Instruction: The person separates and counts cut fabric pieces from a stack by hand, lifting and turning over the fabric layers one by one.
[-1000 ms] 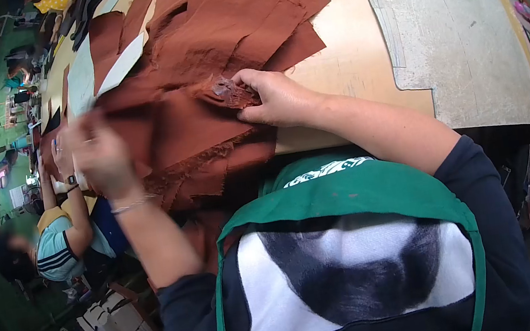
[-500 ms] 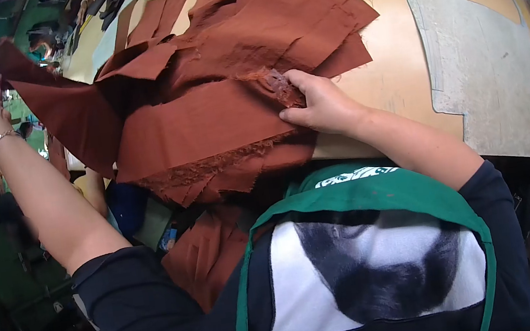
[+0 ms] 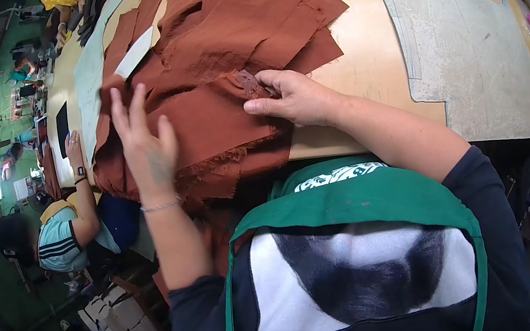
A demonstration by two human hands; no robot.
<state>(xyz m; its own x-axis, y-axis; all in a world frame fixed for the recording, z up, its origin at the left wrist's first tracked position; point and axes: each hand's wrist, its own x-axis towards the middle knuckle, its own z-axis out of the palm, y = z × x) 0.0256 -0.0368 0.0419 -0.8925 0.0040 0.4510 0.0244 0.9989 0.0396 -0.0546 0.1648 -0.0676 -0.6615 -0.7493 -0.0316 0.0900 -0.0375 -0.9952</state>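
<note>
Rust-brown cut fabric pieces (image 3: 205, 120) lie in an overlapping heap on the table, several with frayed edges. My right hand (image 3: 299, 97) pinches the bunched corner of the fabric between thumb and fingers, where a dull purplish, crinkled patch (image 3: 251, 87) shows. Over the left part of the heap, my left hand (image 3: 147, 144) is raised with its fingers spread and slightly blurred, holding nothing. Whether it touches the cloth below I cannot tell.
A large grey pattern sheet (image 3: 464, 52) lies on the table (image 3: 364, 52) at right. To the left, a co-worker in a striped-sleeve shirt (image 3: 64, 239) has a hand on the table near a black rectangle (image 3: 63, 130). White bundles (image 3: 121, 321) sit low at left.
My left hand has let go of the lifted fabric and moved right, over the heap. That fabric has dropped down. My right hand keeps its pinch, shifting slightly left in view.
</note>
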